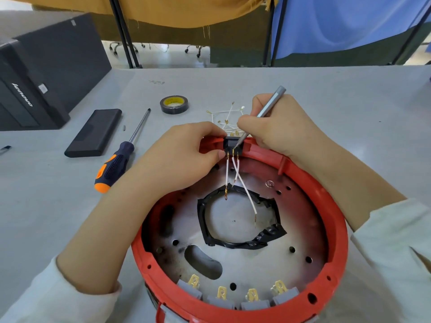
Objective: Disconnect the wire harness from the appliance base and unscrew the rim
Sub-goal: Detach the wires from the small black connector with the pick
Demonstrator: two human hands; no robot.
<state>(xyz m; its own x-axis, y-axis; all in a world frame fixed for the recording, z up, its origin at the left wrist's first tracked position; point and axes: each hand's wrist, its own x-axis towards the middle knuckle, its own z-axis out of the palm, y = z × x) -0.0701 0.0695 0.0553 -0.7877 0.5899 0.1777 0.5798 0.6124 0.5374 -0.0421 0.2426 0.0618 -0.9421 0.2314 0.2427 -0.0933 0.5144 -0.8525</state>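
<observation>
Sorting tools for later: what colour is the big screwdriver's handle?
Dark navy and orange, seen in the head view: screwdriver.

Both forearms reach forward from pale sleeves pushed back from the wrists and converge at the far side. The left hand [184, 155] lies palm down with its fingers curled and its thumb tip pressed in toward the fingertips, seemingly pinching. The right hand [277, 127] is bent at the wrist, its fingers curled in a pen-like grip, knuckles upward.
</observation>
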